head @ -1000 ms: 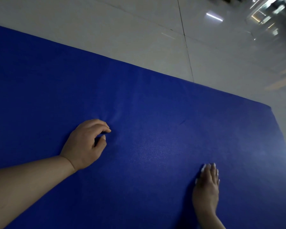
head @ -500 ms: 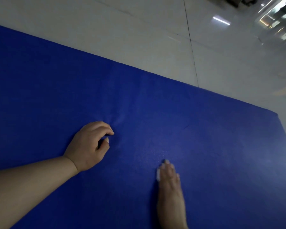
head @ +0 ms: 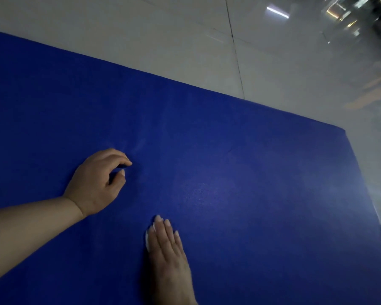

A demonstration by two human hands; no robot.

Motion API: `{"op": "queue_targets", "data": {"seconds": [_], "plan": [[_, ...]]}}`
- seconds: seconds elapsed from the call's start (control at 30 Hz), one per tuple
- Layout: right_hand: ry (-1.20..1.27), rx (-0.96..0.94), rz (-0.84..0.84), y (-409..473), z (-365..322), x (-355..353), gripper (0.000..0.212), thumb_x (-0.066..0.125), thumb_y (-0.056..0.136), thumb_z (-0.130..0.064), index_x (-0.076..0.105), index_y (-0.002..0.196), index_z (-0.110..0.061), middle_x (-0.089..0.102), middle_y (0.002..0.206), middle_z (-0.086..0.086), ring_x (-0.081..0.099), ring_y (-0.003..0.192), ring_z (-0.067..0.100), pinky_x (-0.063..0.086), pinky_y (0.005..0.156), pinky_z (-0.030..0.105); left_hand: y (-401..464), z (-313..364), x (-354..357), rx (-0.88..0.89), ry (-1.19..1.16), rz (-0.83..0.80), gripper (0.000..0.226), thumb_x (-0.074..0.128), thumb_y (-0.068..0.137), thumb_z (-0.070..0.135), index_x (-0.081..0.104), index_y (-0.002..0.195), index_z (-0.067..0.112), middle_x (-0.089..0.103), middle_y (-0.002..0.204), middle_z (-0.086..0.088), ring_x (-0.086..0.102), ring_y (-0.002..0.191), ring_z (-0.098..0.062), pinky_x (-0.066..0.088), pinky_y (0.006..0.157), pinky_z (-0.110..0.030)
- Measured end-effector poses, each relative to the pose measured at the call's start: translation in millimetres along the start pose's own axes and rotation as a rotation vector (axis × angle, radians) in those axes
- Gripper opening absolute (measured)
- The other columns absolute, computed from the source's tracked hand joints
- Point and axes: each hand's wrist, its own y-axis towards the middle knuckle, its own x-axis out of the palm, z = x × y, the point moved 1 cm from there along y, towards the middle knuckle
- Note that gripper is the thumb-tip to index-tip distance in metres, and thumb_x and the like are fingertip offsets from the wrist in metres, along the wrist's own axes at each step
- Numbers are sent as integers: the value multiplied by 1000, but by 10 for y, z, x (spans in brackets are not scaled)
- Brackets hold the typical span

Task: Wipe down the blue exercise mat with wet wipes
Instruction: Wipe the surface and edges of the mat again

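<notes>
The right hand (head: 167,245) presses a wet wipe (head: 147,241) flat under straight fingers. The left hand (head: 97,183) pinches the blue exercise mat (head: 251,183), puckering it on the tiled floor (head: 163,45); the unpinched wipe could slip free.

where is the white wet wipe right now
In the head view, the white wet wipe lies low centre on the blue exercise mat, pressed under the flat right hand.
</notes>
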Motion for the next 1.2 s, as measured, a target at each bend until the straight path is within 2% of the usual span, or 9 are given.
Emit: {"op": "queue_targets", "data": {"seconds": [0.1,0.2,0.33,0.47,0.63,0.7,0.9,1.07,1.2], "plan": [[-84,113,-27,-71,601,-174,52,52,77,2,47,129,1,51,135,20,55,121,31,26,109,29,-58,42,20,-16,-25,4,19,57,88,3,67,103,7,58,109,6,54,106,-13,32,90,-15],[-97,569,65,-327,1391,-395,57,41,79,27,42,134,11,30,146,23,30,137,43,9,116,30,-278,165,59,-55,-93,-7,29,48,87,15,65,110,10,55,118,9,47,114,-4,30,94,-12],[-33,738,122,-410,1530,-373,53,26,96,6,17,148,-1,8,159,12,1,147,23,-8,115,23,-662,403,265,-90,-173,-45,36,46,86,19,62,118,15,50,128,12,38,126,3,26,102,-10],[-49,212,36,-327,474,-7,66,28,83,5,8,145,8,13,154,25,12,144,38,5,117,42,-913,584,414,-115,-197,25,35,45,87,16,63,116,11,50,126,11,36,126,4,29,109,-23],[79,-74,-21,-335,108,-9,65,56,73,9,46,136,-4,44,144,13,38,135,26,10,116,36,-1175,633,434,-182,-97,115,37,40,89,16,62,118,9,47,128,11,33,127,2,19,114,-22],[32,92,-21,-347,550,-162,73,54,59,24,53,129,3,46,140,20,43,130,37,12,114,36,-1263,622,442,-187,-71,90,35,43,91,6,60,122,8,45,133,10,29,130,2,9,114,-12],[71,730,112,-589,1431,-563,60,25,93,11,15,150,-4,2,160,11,-2,147,22,-6,116,27,-1249,618,449,-191,8,42,35,49,94,9,55,129,8,46,142,-2,27,136,-7,10,114,-20],[-85,34,64,-599,90,89,51,25,86,0,49,132,-5,47,139,20,51,125,29,36,108,38,-1228,623,473,-169,69,43,53,30,90,34,59,123,4,54,133,-8,41,130,-17,18,115,-29],[-50,-86,-149,-664,-216,-7,50,14,103,-7,55,130,-15,57,133,0,51,126,15,33,111,30,-1226,619,459,-165,57,60,54,30,90,34,58,124,3,54,133,-8,40,130,-15,14,116,-24]]}}
